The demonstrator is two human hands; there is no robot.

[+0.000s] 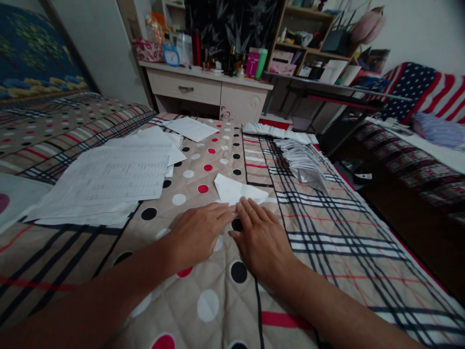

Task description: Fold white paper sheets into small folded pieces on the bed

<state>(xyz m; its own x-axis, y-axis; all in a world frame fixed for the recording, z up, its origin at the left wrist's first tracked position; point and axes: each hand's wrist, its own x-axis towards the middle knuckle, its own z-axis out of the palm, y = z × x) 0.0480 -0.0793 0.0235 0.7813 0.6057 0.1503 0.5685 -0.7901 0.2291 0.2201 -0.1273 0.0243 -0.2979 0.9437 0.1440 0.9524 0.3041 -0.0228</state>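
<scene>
A folded sheet of white paper [236,188] lies on the patterned bed cover, its far side forming slanted corners. My right hand [263,237] rests palm down over its near edge, with fingers stretched flat on the paper and thumb apart. From the left comes my left hand [201,230], its fingers pressed together and the tips at the paper's near edge, meeting the right fingertips. The left thumb is hidden. To the right stand rows of folded white paper pieces [303,162], packed close together, with another row [279,132] behind them.
A spread stack of printed sheets [127,169] lies at the left, with another sheet [191,129] beyond it. Past the bed are a white dresser [185,89] crowded with bottles and boxes, and a desk with shelves [308,51]. The cover [207,305] has dots and plaid.
</scene>
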